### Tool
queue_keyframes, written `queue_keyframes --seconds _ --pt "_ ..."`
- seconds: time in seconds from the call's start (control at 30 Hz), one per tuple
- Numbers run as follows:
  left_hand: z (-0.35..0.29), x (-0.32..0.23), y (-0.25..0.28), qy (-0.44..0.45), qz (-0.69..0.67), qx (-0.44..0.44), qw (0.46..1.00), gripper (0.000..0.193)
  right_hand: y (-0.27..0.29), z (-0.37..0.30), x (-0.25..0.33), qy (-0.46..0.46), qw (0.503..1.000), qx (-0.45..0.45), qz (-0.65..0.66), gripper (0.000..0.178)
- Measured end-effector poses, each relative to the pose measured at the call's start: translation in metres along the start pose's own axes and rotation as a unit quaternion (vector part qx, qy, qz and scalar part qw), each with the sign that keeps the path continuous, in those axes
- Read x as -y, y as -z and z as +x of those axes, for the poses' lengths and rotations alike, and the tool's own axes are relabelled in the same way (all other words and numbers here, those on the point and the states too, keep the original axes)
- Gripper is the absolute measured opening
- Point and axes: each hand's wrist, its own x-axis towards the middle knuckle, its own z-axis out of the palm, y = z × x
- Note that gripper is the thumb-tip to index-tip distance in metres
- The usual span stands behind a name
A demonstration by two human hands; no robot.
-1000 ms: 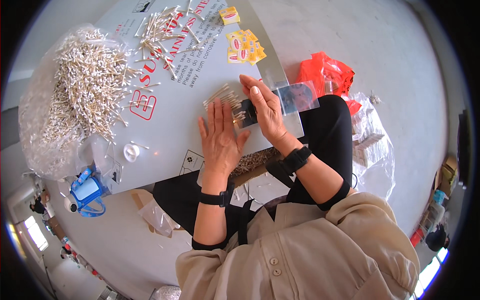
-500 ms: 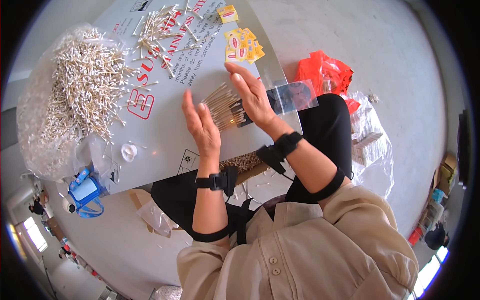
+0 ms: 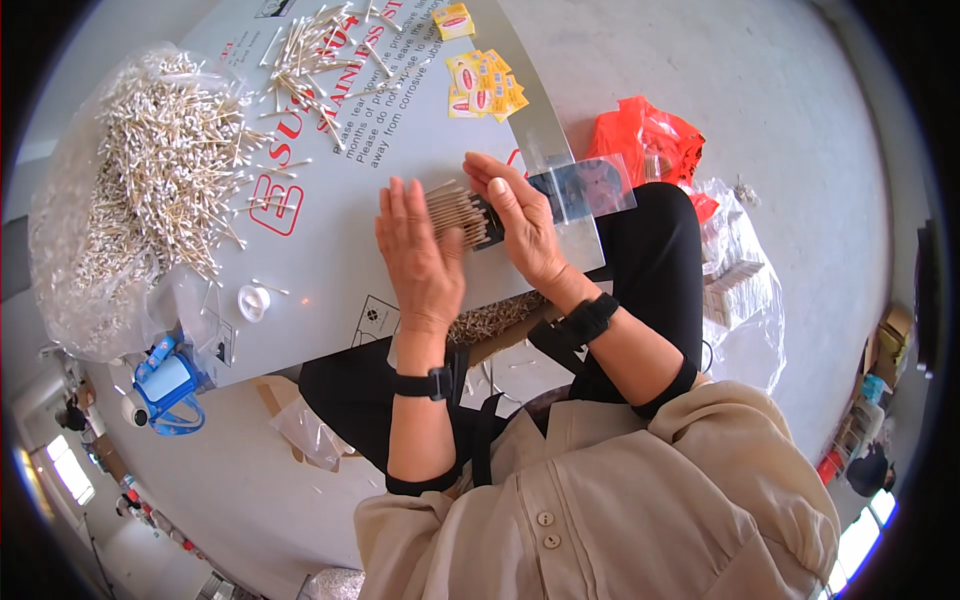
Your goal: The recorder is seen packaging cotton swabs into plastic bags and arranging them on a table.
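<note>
A flat bunch of cotton swabs (image 3: 456, 213) lies on the table between my hands. My left hand (image 3: 420, 262) is on its left side, fingers stretched out flat and slightly blurred, covering one end of the bunch. Along the opposite end, my right hand (image 3: 524, 228) stands with its fingers extended and its thumb raised. Neither hand is wrapped around the swabs. Partly under the right hand and wrist runs a clear and dark plastic film (image 3: 597, 187), reaching over the table edge. Whether the palms touch the swab tips is hard to make out.
A big clear bag (image 3: 60, 230) spills a heap of swabs at the left. Loose swabs (image 3: 305, 55) and yellow paper cards (image 3: 482, 85) lie farther back. A small white round container (image 3: 253, 303) sits near the front edge. A red bag (image 3: 648, 140) rests on the floor.
My left hand has moved right, closer to the bunch, and now covers part of it. My right hand has shifted slightly down and right. The gap between the hands is narrower.
</note>
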Motion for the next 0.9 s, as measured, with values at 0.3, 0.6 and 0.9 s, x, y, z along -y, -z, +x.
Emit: queue_keyframes --seconds 0.3,0.6,0.9 --pt "-0.023 -0.030 0.007 -0.009 0.152 0.173 0.973 0.088 0.004 -0.010 0.007 -0.010 0.998 -0.030 0.050 0.047" --pt "-0.009 -0.004 -0.003 0.062 -0.148 -0.054 0.986 0.072 -0.002 -0.008 0.004 0.012 0.999 -0.048 0.004 0.045" --pt "0.019 -0.007 -0.020 0.134 -0.405 -0.113 0.897 0.060 -0.019 0.008 -0.009 0.051 0.997 -0.058 -0.014 0.041"
